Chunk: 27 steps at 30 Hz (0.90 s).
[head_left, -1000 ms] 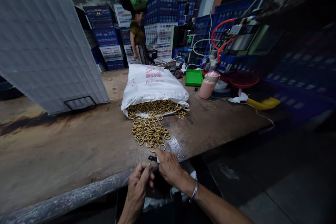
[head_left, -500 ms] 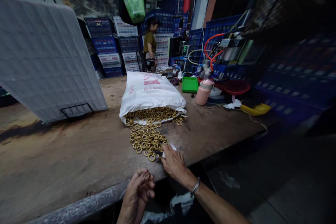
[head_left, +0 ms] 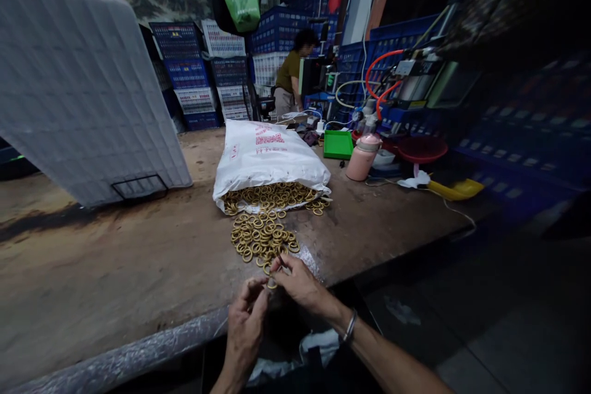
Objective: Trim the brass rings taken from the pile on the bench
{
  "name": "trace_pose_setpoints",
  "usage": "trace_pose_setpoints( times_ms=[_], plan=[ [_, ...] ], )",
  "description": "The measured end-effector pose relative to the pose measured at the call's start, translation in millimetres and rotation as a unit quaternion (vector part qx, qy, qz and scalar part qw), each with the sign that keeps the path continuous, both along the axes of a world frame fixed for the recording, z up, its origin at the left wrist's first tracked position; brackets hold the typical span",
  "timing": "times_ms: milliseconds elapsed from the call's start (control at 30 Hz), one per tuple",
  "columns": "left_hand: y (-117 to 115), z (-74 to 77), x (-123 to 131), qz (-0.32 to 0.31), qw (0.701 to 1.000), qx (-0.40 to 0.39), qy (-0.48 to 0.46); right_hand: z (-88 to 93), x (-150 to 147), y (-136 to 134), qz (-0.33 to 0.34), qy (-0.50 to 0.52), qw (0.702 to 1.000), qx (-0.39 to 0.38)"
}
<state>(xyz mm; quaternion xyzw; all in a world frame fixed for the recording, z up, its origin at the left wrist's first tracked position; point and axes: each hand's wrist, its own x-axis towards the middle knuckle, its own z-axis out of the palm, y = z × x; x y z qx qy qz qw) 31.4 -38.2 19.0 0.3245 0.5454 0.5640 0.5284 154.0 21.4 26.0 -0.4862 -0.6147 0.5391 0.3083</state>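
Observation:
My left hand (head_left: 247, 317) is in front of the table edge, its thumb and fingers closed at a brass-coloured ring (head_left: 271, 287). My right hand (head_left: 295, 282) meets it from the right, fingers pinched around a small tool with a dark end (head_left: 279, 258); the fingers hide most of it, so its kind is unclear. A small pale part shows between the two hands at the ring. Just beyond them lies a loose pile of similar rings (head_left: 263, 237). More rings fill the mouth of a white printed sack (head_left: 272, 160) lying on its side.
The wooden table (head_left: 115, 277) has a plastic-wrapped front edge. A tall white padded panel (head_left: 92, 98) stands left. To the right are a green tray (head_left: 338, 144), a pink bottle (head_left: 362, 159) and a yellow scoop (head_left: 457, 189). A person (head_left: 290, 77) stands behind, near stacked crates (head_left: 187, 74).
My right hand has drawn back from the pile toward my left hand. My left hand has moved up and closed at a ring. The person behind has moved right and leans forward.

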Motion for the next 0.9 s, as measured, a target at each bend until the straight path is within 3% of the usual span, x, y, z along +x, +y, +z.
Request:
trace_pose_setpoints(
  times_ms=[100, 233, 467, 667, 800, 900],
  plan=[
    [2, -1.5, -1, -0.012, 0.994, 0.082, 0.078, 2.1, -4, -5, 0.01, 0.071, 0.993, -0.094],
    [3, -4.7, -4, -0.023, 0.989, 0.088, 0.114, 2.7, -6, -10, -0.012, 0.117, 0.978, -0.17],
    [4, -12.3, -2, -0.051, 0.997, 0.013, 0.055, -1.9, -7, -8, -0.013, 0.03, 0.999, -0.028],
    [3, -12.2, -4, -0.104, 0.994, -0.035, -0.022, -9.1, -8, -6, 0.013, -0.004, 1.0, 0.003],
    [2, -8.4, -2, -0.102, 0.99, -0.067, -0.074, -8.6, -6, -5, 0.016, -0.007, 1.0, 0.007],
    [3, -7.1, -1, -0.092, 0.989, -0.077, -0.092, -8.4, -2, -7, 0.004, -0.078, 0.995, 0.06]
  ],
)
